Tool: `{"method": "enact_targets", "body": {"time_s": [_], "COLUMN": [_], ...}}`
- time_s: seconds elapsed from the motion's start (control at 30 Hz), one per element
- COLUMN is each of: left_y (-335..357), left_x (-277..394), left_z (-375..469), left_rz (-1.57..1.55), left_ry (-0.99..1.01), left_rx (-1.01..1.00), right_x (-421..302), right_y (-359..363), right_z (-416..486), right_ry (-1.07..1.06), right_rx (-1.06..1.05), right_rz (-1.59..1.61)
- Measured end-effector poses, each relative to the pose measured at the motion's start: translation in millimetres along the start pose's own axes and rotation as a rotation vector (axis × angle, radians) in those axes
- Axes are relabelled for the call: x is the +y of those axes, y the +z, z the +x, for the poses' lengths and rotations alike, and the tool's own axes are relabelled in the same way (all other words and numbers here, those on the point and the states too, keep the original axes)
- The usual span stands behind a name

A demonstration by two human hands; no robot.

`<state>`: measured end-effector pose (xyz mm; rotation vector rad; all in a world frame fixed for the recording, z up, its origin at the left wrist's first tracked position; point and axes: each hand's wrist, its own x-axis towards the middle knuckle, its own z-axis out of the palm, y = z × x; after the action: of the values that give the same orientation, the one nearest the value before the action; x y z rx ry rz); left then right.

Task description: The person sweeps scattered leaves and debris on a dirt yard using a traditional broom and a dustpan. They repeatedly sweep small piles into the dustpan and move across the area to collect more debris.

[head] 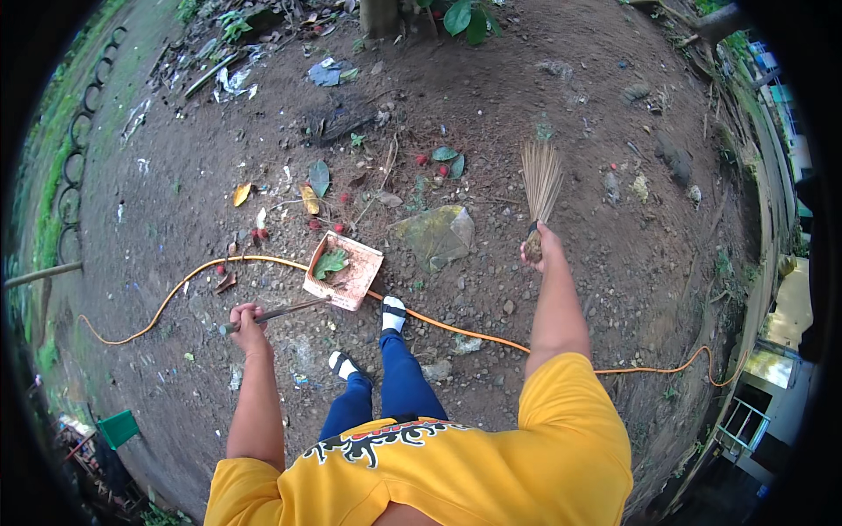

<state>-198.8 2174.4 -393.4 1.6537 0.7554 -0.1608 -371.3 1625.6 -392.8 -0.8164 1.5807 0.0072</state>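
My left hand (248,327) grips the wooden handle (283,310) of a dustpan. Its pinkish plastic pan (358,273) rests on the dirt in front of my feet, with a green leaf (331,262) and some dirt inside. My right hand (544,248) is closed around the bound end of a stick broom (541,181), whose bristles fan out away from me. Between pan and broom lies a crumpled, yellowish translucent plastic sheet (435,235). Red spiky fruits or husks (339,228) and a yellow leaf (308,198) are scattered just beyond the pan.
An orange hose or cable (460,327) crosses the ground, passing by the pan and my feet. At the top stands a tree trunk (379,18), with litter (235,82) to its left. Half-buried tyres (74,167) line the left side. Buildings (783,388) edge the right.
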Motion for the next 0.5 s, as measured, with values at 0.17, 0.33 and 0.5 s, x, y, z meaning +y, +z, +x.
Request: {"method": "enact_targets", "body": {"time_s": [0.17,0.33,0.5], "left_y": [-1.6,-5.3,-12.1], "left_x": [2.3,-4.3,-14.3], "left_z": [-3.4,-5.0,-5.7], "left_rz": [0.012,0.033,-0.069], "left_ry": [-0.04,-0.023,0.023], "left_rx": [0.019,0.026,-0.017], "right_x": [11.7,77.0,126.9], "right_y": [78.9,134.3,165.5], "right_z": [58.9,23.2,-21.7], "right_ry": [0.086,0.125,0.255], "right_rx": [-0.131,-0.3,-0.462], "right_rz": [-0.153,-0.43,-0.42]}}
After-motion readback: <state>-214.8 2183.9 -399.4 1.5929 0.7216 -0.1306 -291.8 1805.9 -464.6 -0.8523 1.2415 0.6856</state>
